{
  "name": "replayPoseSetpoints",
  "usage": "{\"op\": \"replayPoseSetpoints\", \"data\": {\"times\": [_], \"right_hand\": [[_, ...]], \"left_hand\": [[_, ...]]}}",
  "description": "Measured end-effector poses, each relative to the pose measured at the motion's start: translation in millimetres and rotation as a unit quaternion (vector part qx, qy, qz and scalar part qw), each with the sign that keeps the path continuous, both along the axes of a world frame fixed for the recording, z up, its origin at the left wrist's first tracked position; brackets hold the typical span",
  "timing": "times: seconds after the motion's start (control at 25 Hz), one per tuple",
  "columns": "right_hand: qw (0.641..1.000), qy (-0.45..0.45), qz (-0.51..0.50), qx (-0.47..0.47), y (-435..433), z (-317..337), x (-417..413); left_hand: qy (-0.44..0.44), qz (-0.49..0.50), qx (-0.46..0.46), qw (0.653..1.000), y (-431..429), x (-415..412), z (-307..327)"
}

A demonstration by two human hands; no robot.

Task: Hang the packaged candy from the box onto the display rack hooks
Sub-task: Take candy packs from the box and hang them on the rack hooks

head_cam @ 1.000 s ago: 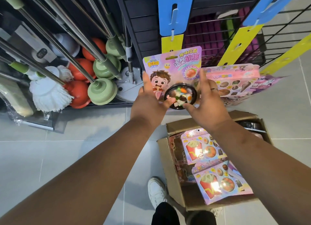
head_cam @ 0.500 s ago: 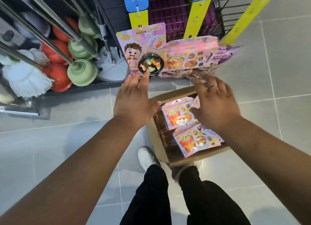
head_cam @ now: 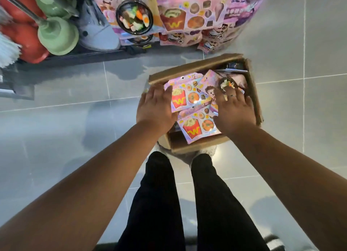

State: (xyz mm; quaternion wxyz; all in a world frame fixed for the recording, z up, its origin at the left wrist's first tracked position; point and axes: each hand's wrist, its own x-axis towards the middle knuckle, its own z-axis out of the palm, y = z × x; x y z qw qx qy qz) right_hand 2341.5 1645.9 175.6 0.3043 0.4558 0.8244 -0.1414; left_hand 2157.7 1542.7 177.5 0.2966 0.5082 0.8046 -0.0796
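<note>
An open cardboard box [head_cam: 195,64] stands on the tiled floor just ahead of my feet. Pink candy packs lie inside it: a fries-print pack [head_cam: 189,95] on top, a second fries-print pack [head_cam: 199,126] nearer me, and a boy-and-bowl pack [head_cam: 211,88] to the right. My left hand [head_cam: 155,108] reaches in with straight fingers at the top fries pack's left edge. Spread flat over the boy-and-bowl pack is my right hand [head_cam: 232,108]. On the rack above hang a bowl pack [head_cam: 134,16], a fries pack [head_cam: 191,16] and a purple pack [head_cam: 238,12].
Green plungers [head_cam: 58,36], red plungers [head_cam: 28,44] and a white mop head [head_cam: 7,53] sit on a low shelf at the upper left. My legs in black trousers [head_cam: 159,203] stand right behind the box. Grey floor tiles surround it.
Both hands let go of the bowl pack, which stays hanging on the rack, and dropped down into the box. The view tilted down toward the floor.
</note>
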Motion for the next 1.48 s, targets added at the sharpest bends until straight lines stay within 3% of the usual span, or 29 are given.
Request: {"op": "replayPoseSetpoints", "data": {"times": [0.28,0.48,0.68,0.8,0.96,1.12,1.24,1.32,1.48], "right_hand": [[1.0,-0.022,0.014,-0.012,38.7,-94.0,65.8],[1.0,-0.012,0.02,0.016,79.5,-166.6,82.8],[0.999,0.019,0.03,0.016,108.7,-217.3,78.2],[0.998,0.052,-0.012,-0.021,111.1,-246.8,78.7],[0.987,0.141,-0.077,-0.028,85.5,-246.3,77.4],[0.98,0.18,-0.066,-0.06,53.6,-228.0,68.1],[0.968,0.229,-0.046,-0.093,39.6,-221.0,63.7],[0.966,0.238,-0.021,-0.095,39.3,-221.7,66.5],[0.965,0.242,-0.081,0.053,78.8,-227.5,72.4]], "left_hand": [[0.017,-0.025,-0.073,0.997,29.4,64.4,-101.1],[0.009,-0.063,-0.054,0.996,67.2,97.4,-168.7],[0.019,-0.04,-0.048,0.998,92.0,113.9,-220.5],[-0.009,0.028,-0.03,0.999,99.6,122.7,-252.1],[-0.125,0.14,0.023,0.982,97.6,132.8,-254.4],[-0.17,0.313,0.065,0.932,86.9,119.4,-245.9],[-0.232,0.443,0.076,0.862,70.0,93.4,-239.6],[-0.231,0.463,0.073,0.853,57.8,78.3,-236.6],[-0.229,0.472,0.102,0.845,49.8,61.1,-234.1]]}}
